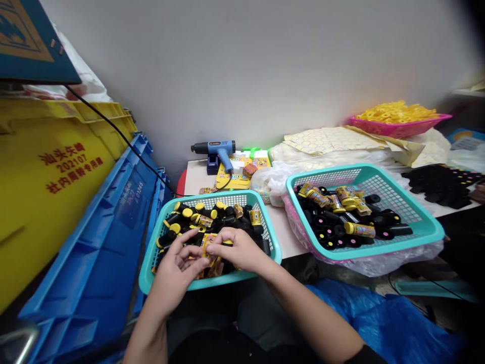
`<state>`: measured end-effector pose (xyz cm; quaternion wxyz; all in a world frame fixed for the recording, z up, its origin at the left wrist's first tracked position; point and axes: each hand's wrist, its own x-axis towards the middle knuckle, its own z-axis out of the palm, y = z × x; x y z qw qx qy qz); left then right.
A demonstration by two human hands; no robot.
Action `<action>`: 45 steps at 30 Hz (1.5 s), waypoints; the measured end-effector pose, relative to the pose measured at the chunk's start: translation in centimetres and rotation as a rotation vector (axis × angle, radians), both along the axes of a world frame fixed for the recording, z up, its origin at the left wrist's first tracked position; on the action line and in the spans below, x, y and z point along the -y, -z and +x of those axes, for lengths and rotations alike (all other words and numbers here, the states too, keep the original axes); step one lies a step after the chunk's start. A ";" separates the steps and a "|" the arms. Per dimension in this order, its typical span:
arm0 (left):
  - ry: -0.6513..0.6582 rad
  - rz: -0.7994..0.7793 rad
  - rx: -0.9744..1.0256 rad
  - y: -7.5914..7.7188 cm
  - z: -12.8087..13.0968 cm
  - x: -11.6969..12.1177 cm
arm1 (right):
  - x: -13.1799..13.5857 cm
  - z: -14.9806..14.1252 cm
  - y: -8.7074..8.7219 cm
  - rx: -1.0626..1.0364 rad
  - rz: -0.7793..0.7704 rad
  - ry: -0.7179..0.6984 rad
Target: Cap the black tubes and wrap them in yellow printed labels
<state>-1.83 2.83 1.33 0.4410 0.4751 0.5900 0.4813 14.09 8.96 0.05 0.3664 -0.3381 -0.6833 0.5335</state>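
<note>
"Where's the yellow printed wrapper (209, 243)?"

"Between the two hands, over the near half of the left turquoise basket (273, 241), by the bench's (291, 241) front edge."

"How is each grip?"

"The right hand (238, 248) has thumb and forefinger pinched on it, from its right. The left hand (175, 265) is at its left side; I can't tell whether that grip is closed."

"Its long axis?"

"Seemingly away from the body, across the line between the hands. The right is nearer."
</note>
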 end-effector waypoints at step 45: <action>0.153 0.602 -0.527 0.8 2.0 0.6 | 4.0 6.5 -0.1 -0.131 -0.065 0.160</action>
